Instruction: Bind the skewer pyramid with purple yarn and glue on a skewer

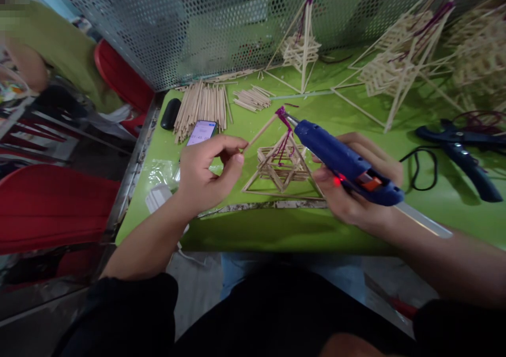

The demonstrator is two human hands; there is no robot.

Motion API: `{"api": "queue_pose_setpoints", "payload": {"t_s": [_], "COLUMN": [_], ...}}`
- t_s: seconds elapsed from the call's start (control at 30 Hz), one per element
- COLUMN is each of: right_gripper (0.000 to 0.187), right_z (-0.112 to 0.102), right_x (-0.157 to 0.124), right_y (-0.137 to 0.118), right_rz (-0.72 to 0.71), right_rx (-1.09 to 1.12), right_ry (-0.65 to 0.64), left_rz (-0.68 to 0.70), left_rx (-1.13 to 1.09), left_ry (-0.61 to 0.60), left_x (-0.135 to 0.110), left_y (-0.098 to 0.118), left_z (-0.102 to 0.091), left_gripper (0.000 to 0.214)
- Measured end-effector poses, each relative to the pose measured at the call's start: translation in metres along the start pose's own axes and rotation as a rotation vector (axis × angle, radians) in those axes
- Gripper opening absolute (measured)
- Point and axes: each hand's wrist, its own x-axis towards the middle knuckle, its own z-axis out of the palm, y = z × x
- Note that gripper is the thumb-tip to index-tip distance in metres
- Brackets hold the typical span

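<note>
My left hand (pixel 211 170) pinches the lower end of a thin wooden stick (pixel 261 131). The stick's upper end meets purple yarn (pixel 281 112) at the peak of a small pyramid frame (pixel 282 167) made of sticks. A woven stack of short sticks hangs inside that frame, tied with purple strands. In my right hand (pixel 351 180) is a blue glue gun (pixel 343 159), its metal nozzle at or very near the yarn-wrapped peak. A red light glows on its side, and a clear glue stick (pixel 425 220) sticks out of its back.
Finished-looking stick pyramids (pixel 302 51) stand along the perforated metal screen (pixel 177 25). Bundled sticks (pixel 203 106), shorter sticks (pixel 253 98) and a phone (pixel 202 130) lie left. Dark blue cutters (pixel 462 154) lie right. Red chairs (pixel 51 206) and another person (pixel 59 51) are at left.
</note>
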Motion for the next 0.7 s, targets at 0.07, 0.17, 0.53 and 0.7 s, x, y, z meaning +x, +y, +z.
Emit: {"api": "queue_pose_setpoints", "payload": {"t_s": [0.07, 0.17, 0.53, 0.7], "right_gripper": [0.017, 0.016, 0.015, 0.024], "right_z": [-0.001, -0.001, -0.005, -0.019], "right_x": [0.000, 0.001, 0.004, -0.001], "right_y": [0.000, -0.001, -0.009, 0.003], "right_rz": [0.001, -0.007, 0.039, 0.063], "right_rx": [-0.003, 0.002, -0.038, -0.023], "right_ry": [-0.014, 0.004, 0.023, 0.058], "left_rz": [0.019, 0.018, 0.011, -0.017], "left_rx": [-0.006, -0.032, -0.065, -0.002], "left_ry": [0.005, 0.004, 0.019, 0.040], "left_x": [0.000, 0.000, -0.001, 0.000], "left_y": [0.000, -0.001, -0.006, -0.006], "left_z": [0.000, 0.001, 0.000, -0.002], "left_gripper": [0.013, 0.015, 0.012, 0.004]}}
